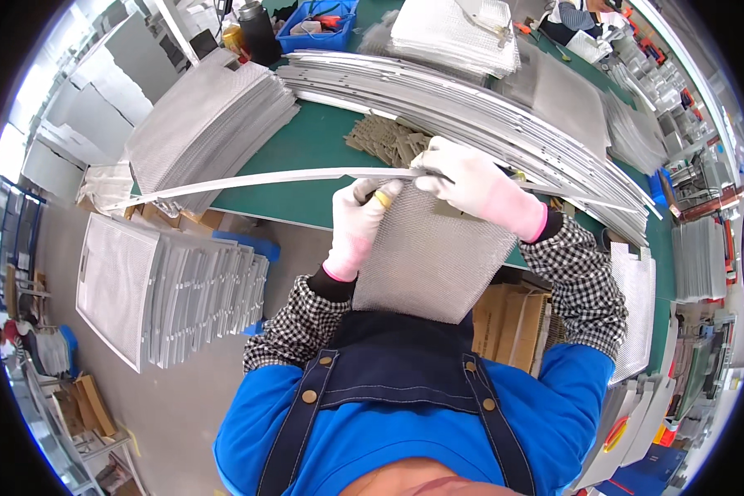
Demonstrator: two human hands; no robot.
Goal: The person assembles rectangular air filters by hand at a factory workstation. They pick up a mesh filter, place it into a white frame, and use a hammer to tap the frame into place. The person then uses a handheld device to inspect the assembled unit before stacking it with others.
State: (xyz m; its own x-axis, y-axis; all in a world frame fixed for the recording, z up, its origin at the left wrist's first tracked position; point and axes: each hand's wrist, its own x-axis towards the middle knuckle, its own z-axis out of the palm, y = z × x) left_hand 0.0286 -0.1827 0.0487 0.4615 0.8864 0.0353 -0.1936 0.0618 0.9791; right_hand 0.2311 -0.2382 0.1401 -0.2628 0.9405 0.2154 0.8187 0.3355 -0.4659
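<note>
White gloves with pink cuffs cover both my hands. A long, thin silver metal strip (pixel 298 176) crosses in front of me, its left end reaching out over the table's edge. My left hand (pixel 361 219) pinches the strip near its middle, a yellow patch showing on one finger. Just to the right, my right hand (pixel 475 186) has its fingers closed on the same strip. Below the strip, a silver mesh sheet (pixel 434 248) slopes down towards my apron, its upper edge at the strip. My fingers hide how the sheet's edge and the strip meet.
Behind my hands lie small beige pieces (pixel 384 140) and a stack of long metal strips (pixel 471 107). Mesh sheets (pixel 207 124) are piled on the green table (pixel 306 136) at left. Framed mesh panels (pixel 116 285) stand below them. A blue bin (pixel 318 37) sits at the back.
</note>
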